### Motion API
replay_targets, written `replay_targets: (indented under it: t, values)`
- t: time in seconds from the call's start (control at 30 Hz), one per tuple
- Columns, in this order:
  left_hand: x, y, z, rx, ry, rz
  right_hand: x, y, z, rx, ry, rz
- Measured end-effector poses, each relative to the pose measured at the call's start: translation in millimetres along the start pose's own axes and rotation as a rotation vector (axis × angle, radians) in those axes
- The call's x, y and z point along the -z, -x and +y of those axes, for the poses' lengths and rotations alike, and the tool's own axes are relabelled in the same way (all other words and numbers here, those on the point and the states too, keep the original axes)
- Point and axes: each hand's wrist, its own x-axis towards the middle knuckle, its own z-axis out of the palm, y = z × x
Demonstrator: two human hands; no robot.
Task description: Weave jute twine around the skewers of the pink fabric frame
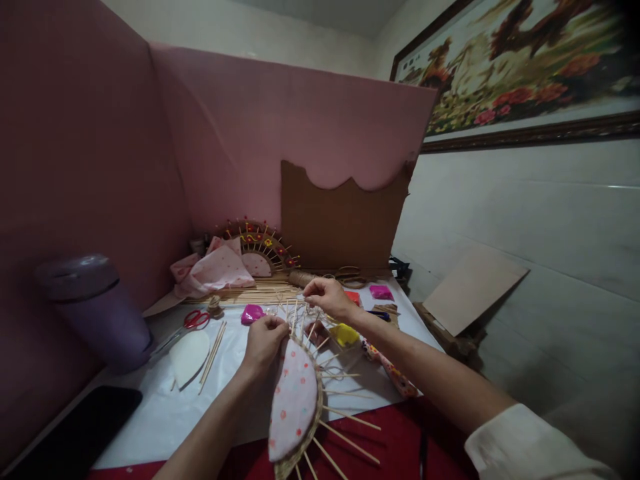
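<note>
The half-disc [287,417], faced in dotted cloth [295,383] and rimmed with rough braid [319,400], is held tilted at the near edge of the table [150,407], its upper end pinched in the grip of the left hand [265,343]. Its slender, straight sticks [353,417] could be skewed or snapped if knocked by the right hand [333,300], whose grip cannot be made out. Beyond, stiff, scalloped cardboard [340,227] is propped.

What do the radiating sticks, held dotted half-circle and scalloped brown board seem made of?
Radiating sticks: probably bamboo or wood; matte, pale tan, straight.
Dotted half-circle: apparently fabric-covered; matte, printed surface.
Scalloped brown board: likely cardboard; dull, flat, plain brown.
</note>
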Motion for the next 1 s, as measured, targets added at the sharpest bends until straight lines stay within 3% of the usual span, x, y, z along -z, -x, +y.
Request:
replay_targets:
  t: [0.13, 0.3, 0.67, 0.83, 1.0]
  values:
    - [-0.5, 8, 6, 0.133, 0.205, -0.035, 15, -10, -5, 0.042, 0.066, 0.027]
    - [0.5, 11, 10, 0.207, 0.394, -0.082, 26, -27, -14, 0.069, 0.301, 0.014]
    - [3.9, 10, 11, 0.280, 0.522, -0.133, 8, -27, -56, 0.323, 0.973, -0.371]
    - [5.6, 8, 7, 0.271, 0.523, -0.085, 5, -30, -60, 0.469, 1.084, -0.484]
    - [4.5, 3, 6, 0.243, 0.527, -0.088, 3, -25, -63, 0.549, 1.123, -0.515]
